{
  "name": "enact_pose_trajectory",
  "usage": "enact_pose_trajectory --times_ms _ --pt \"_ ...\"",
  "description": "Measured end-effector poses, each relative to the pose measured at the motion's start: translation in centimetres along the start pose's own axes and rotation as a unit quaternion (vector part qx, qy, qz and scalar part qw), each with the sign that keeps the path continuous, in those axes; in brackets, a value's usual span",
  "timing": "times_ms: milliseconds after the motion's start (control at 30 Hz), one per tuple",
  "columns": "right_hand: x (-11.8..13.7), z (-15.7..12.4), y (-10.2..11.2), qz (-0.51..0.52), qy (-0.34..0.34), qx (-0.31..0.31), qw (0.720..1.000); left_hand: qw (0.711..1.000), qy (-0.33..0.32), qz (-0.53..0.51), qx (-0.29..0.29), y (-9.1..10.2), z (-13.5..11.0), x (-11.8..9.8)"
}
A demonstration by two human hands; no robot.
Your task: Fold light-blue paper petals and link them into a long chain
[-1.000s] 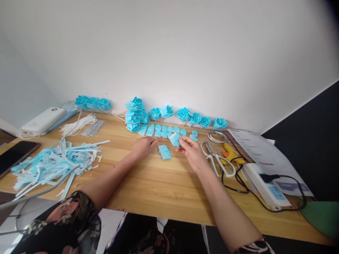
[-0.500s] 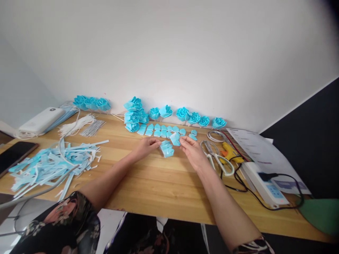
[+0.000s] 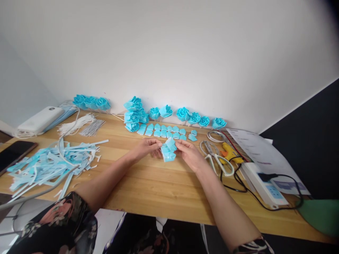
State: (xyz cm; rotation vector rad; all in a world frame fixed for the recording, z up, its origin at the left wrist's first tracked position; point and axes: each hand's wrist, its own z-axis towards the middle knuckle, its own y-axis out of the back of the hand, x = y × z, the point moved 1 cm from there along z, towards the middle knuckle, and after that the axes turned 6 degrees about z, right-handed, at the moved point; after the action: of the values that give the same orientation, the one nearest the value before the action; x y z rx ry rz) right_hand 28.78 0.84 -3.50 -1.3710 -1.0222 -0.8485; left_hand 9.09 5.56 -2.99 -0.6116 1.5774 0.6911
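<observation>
Both my hands meet over the middle of the wooden table (image 3: 159,183). My left hand (image 3: 147,147) and my right hand (image 3: 190,153) pinch a small stack of light blue folded fabric pieces (image 3: 168,151) between their fingertips, held just above the tabletop. Just behind them lie rows of small blue folded petals (image 3: 164,131). Finished blue fabric roses (image 3: 182,114) line the wall behind the petals.
White-handled scissors (image 3: 215,157), a yellow glue gun (image 3: 230,152), a white power strip (image 3: 266,183) with black cables and papers (image 3: 254,144) lie to the right. A heap of blue and white strips (image 3: 50,164), a phone (image 3: 13,152) and a white power bank (image 3: 39,119) lie left.
My left hand lifted the stack of blue pieces off the table and my right hand brought its single blue piece over to it; both hands now hold the pieces together.
</observation>
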Motion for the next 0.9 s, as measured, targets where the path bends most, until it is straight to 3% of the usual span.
enact_pose_trajectory --times_ms 167,367,600,900 --pt "-0.3 0.0 -0.2 -0.022 -0.008 -0.007 1.0 0.999 -0.006 -0.04 -0.001 0.0 0.2 0.6" --pt "-0.3 0.2 -0.1 0.014 0.037 -0.056 0.998 0.989 0.007 -0.146 0.024 -0.2 0.5 1.3" --pt "-0.1 0.2 -0.3 0.005 0.054 -0.077 0.996 0.999 0.026 -0.014 0.04 -1.0 0.0 0.5" --pt "-0.4 0.2 -0.4 -0.03 0.066 -0.074 0.995 0.999 0.043 0.01 0.002 -1.1 0.1 0.7"
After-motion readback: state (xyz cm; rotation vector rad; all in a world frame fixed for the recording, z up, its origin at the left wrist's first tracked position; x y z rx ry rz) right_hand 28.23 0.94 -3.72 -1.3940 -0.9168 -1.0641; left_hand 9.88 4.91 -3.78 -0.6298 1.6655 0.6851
